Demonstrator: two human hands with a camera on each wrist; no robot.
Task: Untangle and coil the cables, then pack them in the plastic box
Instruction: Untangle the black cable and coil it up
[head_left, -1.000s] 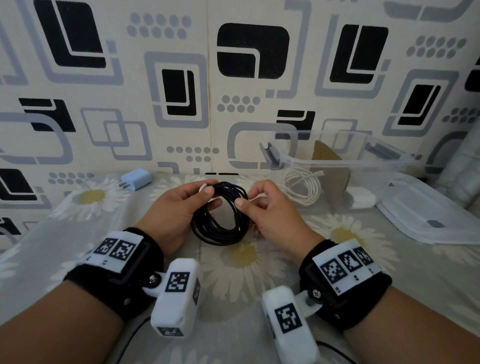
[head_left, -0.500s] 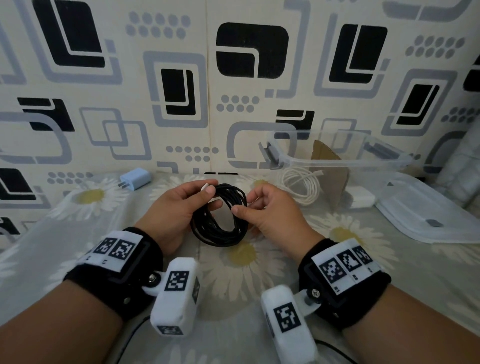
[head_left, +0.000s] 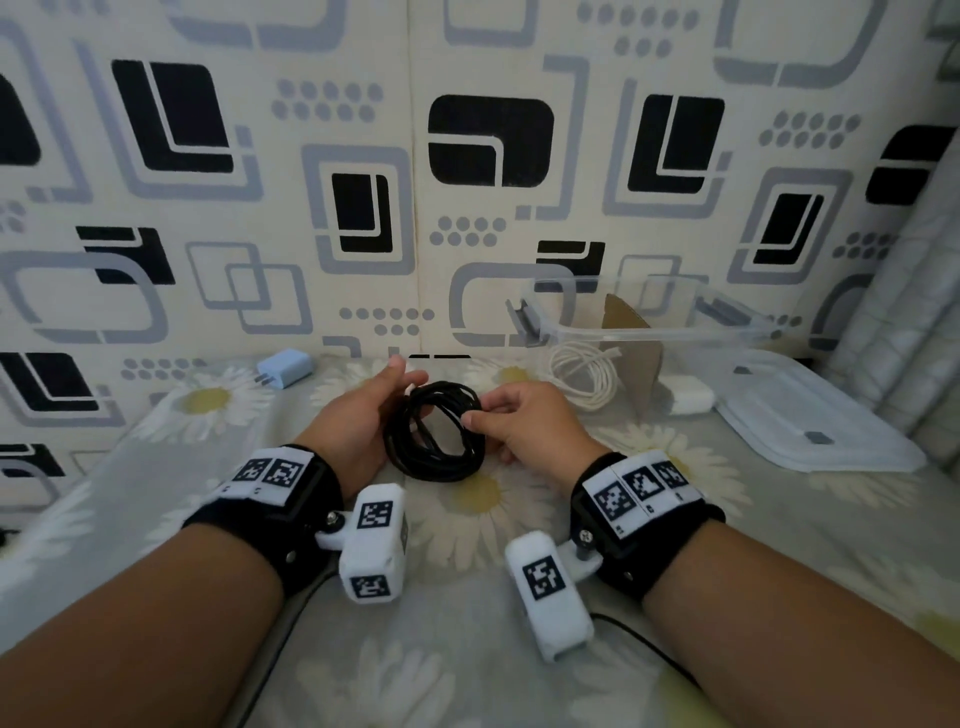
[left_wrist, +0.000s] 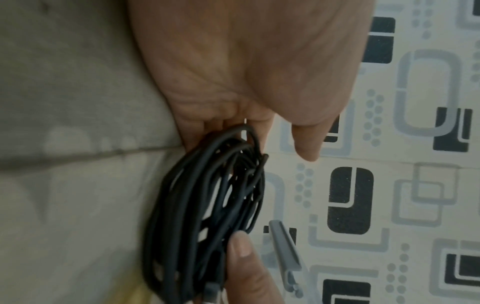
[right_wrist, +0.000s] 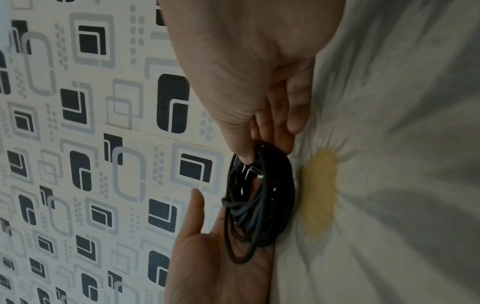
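Note:
A coil of black cable (head_left: 435, 432) stands on edge on the daisy-print sheet between my hands. My right hand (head_left: 524, 422) pinches its right side between thumb and forefinger, as the right wrist view shows (right_wrist: 244, 156). My left hand (head_left: 363, 415) lies flat-fingered against the coil's left side, its thumb lifted clear. In the left wrist view the coil (left_wrist: 207, 201) leans on the left fingers. The clear plastic box (head_left: 649, 332) stands at the back right with a white coiled cable (head_left: 584, 375) inside.
A cardboard divider (head_left: 631, 353) and a white charger (head_left: 685, 396) sit in the box. The box lid (head_left: 810, 415) lies to its right. A light blue charger (head_left: 285, 368) rests by the patterned wall at the back left.
My left thumb has lifted off the black coil, and that hand now only supports it. The right hand keeps its pinch, and the coil has sunk slightly toward the sheet.

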